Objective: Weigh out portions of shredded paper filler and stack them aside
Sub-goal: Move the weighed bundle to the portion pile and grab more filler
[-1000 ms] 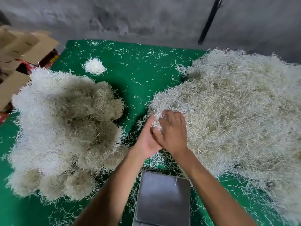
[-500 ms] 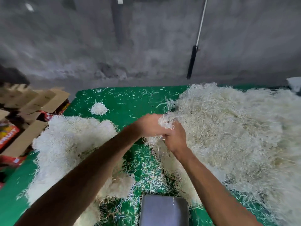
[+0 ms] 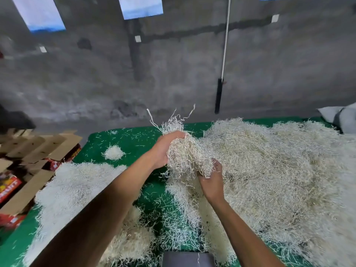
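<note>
While the left hand (image 3: 165,149) and right hand (image 3: 211,182) curled around a raised clump of shredded paper (image 3: 185,151), the big loose pile (image 3: 279,170) lay right, weighed portions (image 3: 77,189) left. Filler looked light, soft, sheddy; best cupped from both sides, scale (image 3: 187,259) near.

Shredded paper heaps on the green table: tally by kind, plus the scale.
Big loose heap: 1
Stack of weighed portions: 1
Small separate tuft: 1
Clump held in left hand and right hand: 1
Scale: 1
Total: 5
</note>
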The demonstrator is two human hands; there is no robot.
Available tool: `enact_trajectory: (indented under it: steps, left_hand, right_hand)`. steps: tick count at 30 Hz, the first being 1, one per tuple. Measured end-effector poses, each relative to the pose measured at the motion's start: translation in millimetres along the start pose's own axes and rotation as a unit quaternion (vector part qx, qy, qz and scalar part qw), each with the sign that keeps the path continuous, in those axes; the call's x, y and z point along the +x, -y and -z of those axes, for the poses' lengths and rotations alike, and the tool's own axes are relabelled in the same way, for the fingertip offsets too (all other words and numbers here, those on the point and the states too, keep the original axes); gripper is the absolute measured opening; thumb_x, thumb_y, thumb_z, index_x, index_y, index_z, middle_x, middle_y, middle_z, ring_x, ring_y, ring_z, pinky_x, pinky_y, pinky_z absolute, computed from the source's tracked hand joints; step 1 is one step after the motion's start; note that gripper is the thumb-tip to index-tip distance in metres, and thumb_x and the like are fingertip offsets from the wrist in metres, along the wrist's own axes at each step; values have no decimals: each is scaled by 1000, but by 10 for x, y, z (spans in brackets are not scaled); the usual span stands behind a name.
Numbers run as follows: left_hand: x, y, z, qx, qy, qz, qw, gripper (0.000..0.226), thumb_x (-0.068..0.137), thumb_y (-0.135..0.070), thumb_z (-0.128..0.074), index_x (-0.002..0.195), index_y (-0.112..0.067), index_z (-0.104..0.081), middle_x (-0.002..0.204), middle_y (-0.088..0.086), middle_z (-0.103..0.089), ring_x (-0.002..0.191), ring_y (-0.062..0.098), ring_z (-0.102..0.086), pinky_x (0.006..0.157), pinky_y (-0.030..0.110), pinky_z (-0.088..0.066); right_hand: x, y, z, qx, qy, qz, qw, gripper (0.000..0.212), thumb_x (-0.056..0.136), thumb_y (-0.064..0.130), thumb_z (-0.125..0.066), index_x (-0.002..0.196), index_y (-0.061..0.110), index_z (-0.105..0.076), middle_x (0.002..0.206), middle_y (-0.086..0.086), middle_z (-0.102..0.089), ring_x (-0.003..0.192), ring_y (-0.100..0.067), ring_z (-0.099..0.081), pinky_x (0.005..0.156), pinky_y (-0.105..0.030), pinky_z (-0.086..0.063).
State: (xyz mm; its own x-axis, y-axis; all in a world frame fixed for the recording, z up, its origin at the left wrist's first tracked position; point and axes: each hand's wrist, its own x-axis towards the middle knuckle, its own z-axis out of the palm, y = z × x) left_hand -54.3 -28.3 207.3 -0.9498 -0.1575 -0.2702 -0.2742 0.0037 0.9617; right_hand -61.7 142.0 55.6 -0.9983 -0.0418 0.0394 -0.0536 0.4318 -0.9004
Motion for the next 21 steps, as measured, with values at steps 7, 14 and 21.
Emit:
enact_trajectory:
  steps: [7,14,21]
  left_hand:
    - [73,153,-233,464,105,-115,872,131,55,-64,-89,159,-33,-16,163,-4,-28,148,15,-30,122,46,-28]
    - [306,-45,-403,815,-57,-298,493,43,81,-12,-77,120,-19,-62,101,2,-64,102,21,-60,100,41,-51]
    - [478,-70,-632,762,-162,-238,580,32,82,2,-63,109,-16,-63,98,6,-65,96,27,-62,83,42,-52]
  right_hand:
    - [325,410,340,-234,-16,119,965,31,94,1,-66,123,10,-69,101,-1,-68,80,-18,-61,69,-24,-45]
    - [291,469,261,-290,7,88,953,15,96,18,-62,83,14,-55,80,1,-54,64,-15,-47,50,-24,-32]
    - [187,723,275,-237,20,112,965,43,100,52,-46,70,23,-42,64,8,-47,52,-8,-38,50,-24,-30]
